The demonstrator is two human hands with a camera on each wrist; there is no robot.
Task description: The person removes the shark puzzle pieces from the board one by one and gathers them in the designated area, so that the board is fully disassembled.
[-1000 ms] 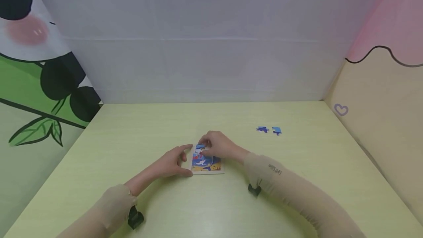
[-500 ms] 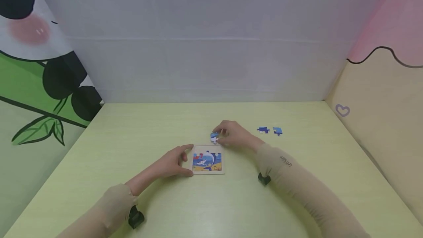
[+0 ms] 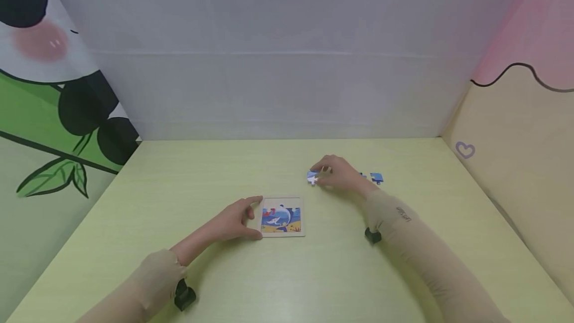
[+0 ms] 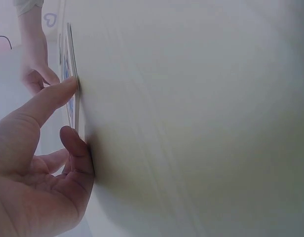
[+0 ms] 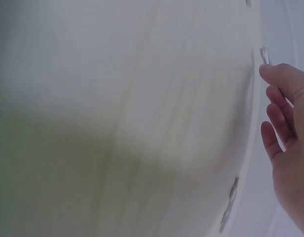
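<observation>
A small square jigsaw puzzle tray [image 3: 282, 234] with a pale frame lies on the table. Its lower part shows a dolphin picture [image 3: 279, 219]; the upper strip is bare. My left hand [image 3: 235, 219] holds the tray at its left side, index finger at the far corner and thumb at the near one. Seen from the left wrist, the thumb [image 4: 58, 96] lies against the tray's edge. My right hand [image 3: 338, 172] pinches a blue and white jigsaw piece [image 3: 312, 177] between thumb and fingertips, behind and to the right of the tray. From the right wrist, that piece [image 5: 265, 55] appears edge-on.
Farther right lies a blue loose jigsaw piece [image 3: 376, 178]. Another loose piece [image 3: 362, 175] beside it is mostly hidden behind my right hand. A pale back wall [image 3: 287, 93] rises from the table's far edge, with printed panels on both sides.
My right hand has lifted the jigsaw piece away from the tray's upper part and carried it back and to the right. The left hand stays at the tray.
</observation>
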